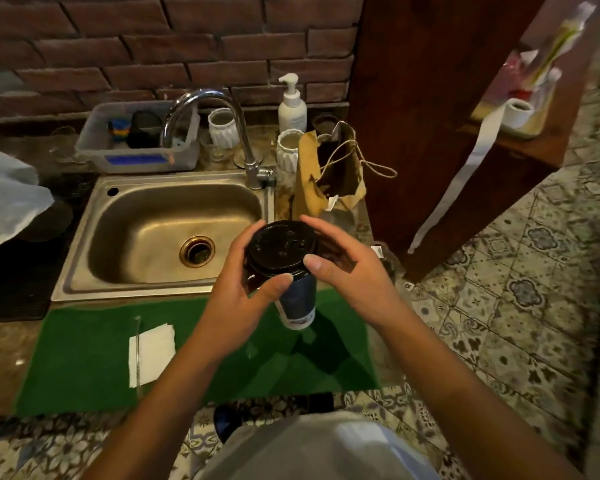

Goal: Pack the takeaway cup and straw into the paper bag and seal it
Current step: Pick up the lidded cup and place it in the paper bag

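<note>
A dark blue takeaway cup (297,303) with a black lid (281,247) is held above the green mat (84,362). My left hand (238,299) grips the cup's side just under the lid, thumb across the front. My right hand (340,261) curls around the lid's right rim, thumb on its edge. The brown paper bag (340,171) with twine handles stands open on the counter behind the cup, right of the tap. A thin clear straw (138,351) lies on the mat across a white napkin (151,355), left of my left arm.
A steel sink (146,237) with a curved tap (222,126) sits behind the mat. A plastic tub (136,140), white ribbed cups (222,128) and a soap pump bottle (291,105) line the brick wall. A wooden cabinet (430,116) stands at right; patterned floor tiles lie below.
</note>
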A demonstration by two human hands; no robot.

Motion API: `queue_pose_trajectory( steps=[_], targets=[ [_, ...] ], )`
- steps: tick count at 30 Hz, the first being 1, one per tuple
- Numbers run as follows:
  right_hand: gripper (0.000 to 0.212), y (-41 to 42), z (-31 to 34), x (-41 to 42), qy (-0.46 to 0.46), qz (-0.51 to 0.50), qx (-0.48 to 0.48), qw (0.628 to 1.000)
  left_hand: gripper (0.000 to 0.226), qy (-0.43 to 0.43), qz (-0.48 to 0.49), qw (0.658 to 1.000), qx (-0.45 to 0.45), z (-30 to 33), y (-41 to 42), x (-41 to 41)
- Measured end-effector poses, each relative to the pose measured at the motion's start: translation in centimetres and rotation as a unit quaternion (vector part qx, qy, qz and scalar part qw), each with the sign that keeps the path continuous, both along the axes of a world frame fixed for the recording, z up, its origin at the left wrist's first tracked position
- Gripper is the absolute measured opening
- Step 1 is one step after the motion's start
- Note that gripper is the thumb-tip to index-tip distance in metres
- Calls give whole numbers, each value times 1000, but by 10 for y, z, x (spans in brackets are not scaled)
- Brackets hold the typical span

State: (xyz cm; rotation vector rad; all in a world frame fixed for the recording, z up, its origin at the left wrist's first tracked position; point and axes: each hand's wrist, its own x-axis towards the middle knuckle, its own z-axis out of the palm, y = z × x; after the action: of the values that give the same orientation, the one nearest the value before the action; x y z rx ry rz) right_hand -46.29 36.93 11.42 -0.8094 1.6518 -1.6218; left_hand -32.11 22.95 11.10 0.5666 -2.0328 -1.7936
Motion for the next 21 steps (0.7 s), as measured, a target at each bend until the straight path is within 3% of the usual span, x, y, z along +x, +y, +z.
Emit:
queue_pose_trajectory(
  steps=[3, 6, 10, 14, 18, 21],
  targets=[
    [51, 4, 6, -27, 74, -57, 39, 995, 102, -6, 29, 999, -15, 6, 4, -10],
    [55, 1, -4, -63, 185, -141, 117, 966, 99, -9, 60, 998, -27, 8, 1, -12],
    [61, -11, -25, -96, 301, -140, 219, 917, 97, -5, 81, 996, -37, 9, -3, -12],
    [56, -25, -41, -111, 348, -107, 292, 884, 90, -11, 88, 995, -45, 5, -9, -6],
    [25, -30, -47, -116, 307, -90, 251, 914, 97, -21, 102, 993, -59, -1, -17, 5],
    [18, -25, -38, -108, 304, -78, 190, 930, 91, -24, 109, 992, -62, -3, -24, 10]
  ],
)
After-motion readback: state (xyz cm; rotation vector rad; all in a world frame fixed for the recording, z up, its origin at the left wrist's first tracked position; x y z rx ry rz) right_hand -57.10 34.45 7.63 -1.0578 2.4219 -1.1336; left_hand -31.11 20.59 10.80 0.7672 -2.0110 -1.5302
